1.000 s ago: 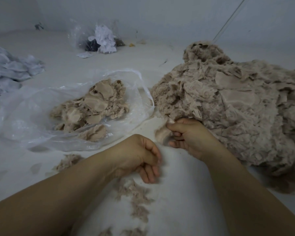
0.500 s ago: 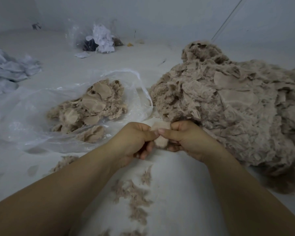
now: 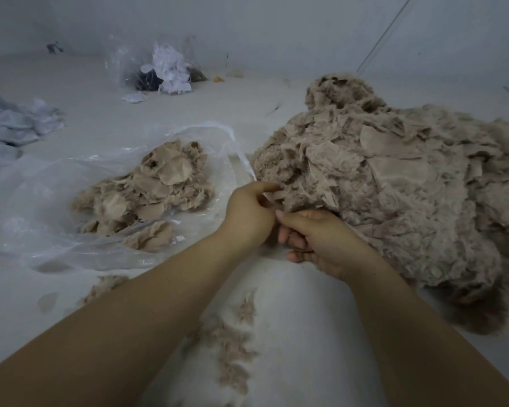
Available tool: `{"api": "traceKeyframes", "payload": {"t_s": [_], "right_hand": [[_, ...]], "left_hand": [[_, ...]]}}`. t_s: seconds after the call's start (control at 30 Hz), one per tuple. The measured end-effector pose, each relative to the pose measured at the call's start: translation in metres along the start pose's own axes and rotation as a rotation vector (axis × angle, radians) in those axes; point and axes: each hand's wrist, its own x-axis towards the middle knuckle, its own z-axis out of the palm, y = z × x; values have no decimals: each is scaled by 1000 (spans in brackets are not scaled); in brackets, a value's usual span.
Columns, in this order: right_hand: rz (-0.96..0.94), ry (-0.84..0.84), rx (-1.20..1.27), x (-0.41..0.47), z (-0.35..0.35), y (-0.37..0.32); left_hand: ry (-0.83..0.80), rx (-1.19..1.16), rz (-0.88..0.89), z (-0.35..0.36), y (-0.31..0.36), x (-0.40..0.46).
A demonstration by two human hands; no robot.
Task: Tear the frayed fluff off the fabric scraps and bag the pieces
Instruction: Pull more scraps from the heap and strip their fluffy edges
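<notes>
A big heap of beige frayed fabric scraps [image 3: 394, 201] covers the right of the white surface. My left hand [image 3: 249, 214] is at the heap's near-left edge and pinches a small pale fabric scrap [image 3: 272, 195] between thumb and forefinger. My right hand [image 3: 316, 240] lies just below it with fingers curled and its thumb reaching to the same scrap; what lies in its palm is hidden. To the left is an open clear plastic bag [image 3: 41, 207] holding trimmed beige pieces [image 3: 159, 183].
Torn beige fluff [image 3: 232, 348] is strewn on the surface between my forearms, with another tuft [image 3: 106, 284] beside the bag. A clear bag of white and dark scraps [image 3: 165, 69] stands at the back by the wall. Pale crumpled fabric [image 3: 12, 124] lies far left.
My left hand rose from the surface, met my right hand on a scrap, and now both have shifted up to the heap's edge. More fluff lies below the hands.
</notes>
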Motion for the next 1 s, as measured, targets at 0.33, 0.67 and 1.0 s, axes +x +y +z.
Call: {"api": "traceKeyframes", "payload": {"t_s": [0.33, 0.67, 1.0], "right_hand": [[42, 144, 230, 8, 2, 1], [11, 220, 231, 7, 7, -2], [-24, 116, 98, 4, 2, 2]], "left_hand": [[69, 53, 17, -5, -22, -9], [-260, -158, -142, 2, -26, -113], [-125, -406, -256, -16, -11, -49]]}}
